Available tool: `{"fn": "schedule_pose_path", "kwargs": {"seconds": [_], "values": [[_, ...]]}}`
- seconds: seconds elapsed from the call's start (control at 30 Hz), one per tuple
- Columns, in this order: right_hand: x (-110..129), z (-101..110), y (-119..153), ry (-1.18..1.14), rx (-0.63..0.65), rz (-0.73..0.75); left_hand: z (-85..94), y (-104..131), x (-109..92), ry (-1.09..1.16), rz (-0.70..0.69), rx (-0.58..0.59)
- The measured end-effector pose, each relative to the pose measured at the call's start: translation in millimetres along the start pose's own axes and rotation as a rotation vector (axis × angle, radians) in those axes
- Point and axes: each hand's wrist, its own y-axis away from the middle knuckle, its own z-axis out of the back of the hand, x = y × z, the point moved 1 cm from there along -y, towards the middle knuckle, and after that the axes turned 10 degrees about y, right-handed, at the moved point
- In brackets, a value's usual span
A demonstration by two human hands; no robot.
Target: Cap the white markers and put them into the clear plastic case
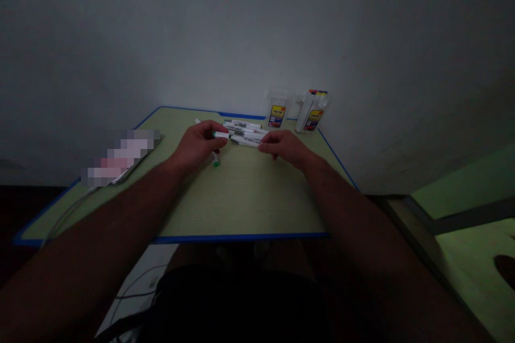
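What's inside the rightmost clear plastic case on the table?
Markers with coloured tops, some yellow and blue, show in the case; its yellow-and-dark label covers whatever is behind it.

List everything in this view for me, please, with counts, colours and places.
Held piece: one marker or cap, white and green, left hand
Held marker: one, white, right hand
Green-ended marker: one, white and green, below left hand
Loose markers: several overlapping, mostly white, between and beyond hands
Labelled container: one, clear, table's back
Filled container: one, clear, multicoloured marker ends, back right
Pixelated item: one, pinkish-white, table's left
Table: one, pale, blue-edged, centre
Cables: several, pale and dark, left side and below
Wall: grey, behind
Floor patch: greenish, far right
Clothing: black, bottom centre
Forearms: two, bare, reaching forward
Hands: two, bare, above table
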Motion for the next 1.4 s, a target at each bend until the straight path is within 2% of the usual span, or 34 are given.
{"fn": "schedule_pose_path", "kwargs": {"seconds": [0.2,0.43,0.77,0.97,1.07,1.2,1.3,1.4], "values": [[2,-2,1,-0.004,0.007,-0.005,1.7,-1,8,-0.043,-0.028,0.074],[3,-3,2,0.038,0.033,-0.004,-4.5,3,6,-0.111,-0.009,0.107],[3,0,3,0.231,0.045,0.070,-9.2,6,5,-0.146,-0.148,0.112],[1,0,3,0.251,0.065,0.085,-10.1,7,3,-0.231,-0.162,0.105],[-2,-2,1,0.226,0.027,0.103,-9.4,7,1,-0.275,-0.157,0.102],[-3,-2,-2,0.158,-0.095,0.117,-6.9,5,2,-0.361,-0.167,0.062],[2,-2,-1,0.116,-0.206,0.134,-5.3,4,3,-0.408,-0.156,0.039],[11,-5,3,0.099,-0.285,0.217,-4.1,3,3,-0.423,-0.145,0.027]]}}
